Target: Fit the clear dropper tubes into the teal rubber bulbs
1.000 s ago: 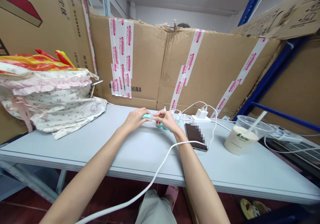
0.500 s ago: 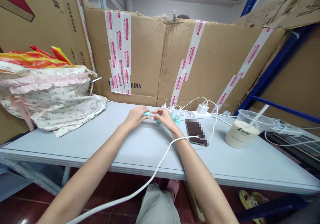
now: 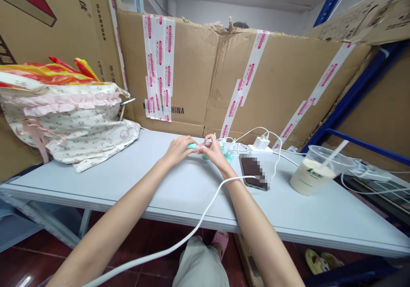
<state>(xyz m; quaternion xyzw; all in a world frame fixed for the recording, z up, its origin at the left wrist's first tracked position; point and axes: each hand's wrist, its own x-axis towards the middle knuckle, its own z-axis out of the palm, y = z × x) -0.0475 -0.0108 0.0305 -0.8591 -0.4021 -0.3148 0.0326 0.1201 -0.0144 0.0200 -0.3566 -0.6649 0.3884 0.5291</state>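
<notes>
Above the grey table (image 3: 179, 193), two hands meet on a teal piece

The left hand (image 3: 178, 151) grips the teal piece (image 3: 191, 146) sideways, seemingly to steady it while the right hand (image 3: 213, 151) pinches at its pale end; fingers hide most of it. Teal-and-clear containers (image 3: 229, 154), presumably kept within reach, stand partly hidden behind the right hand

We read "CHINA" in black on the cardboard panel (image 3: 188, 75). The tape's (image 3: 159, 60) pink print and the cup's (image 3: 309, 180) green mark we cannot make out.
</notes>
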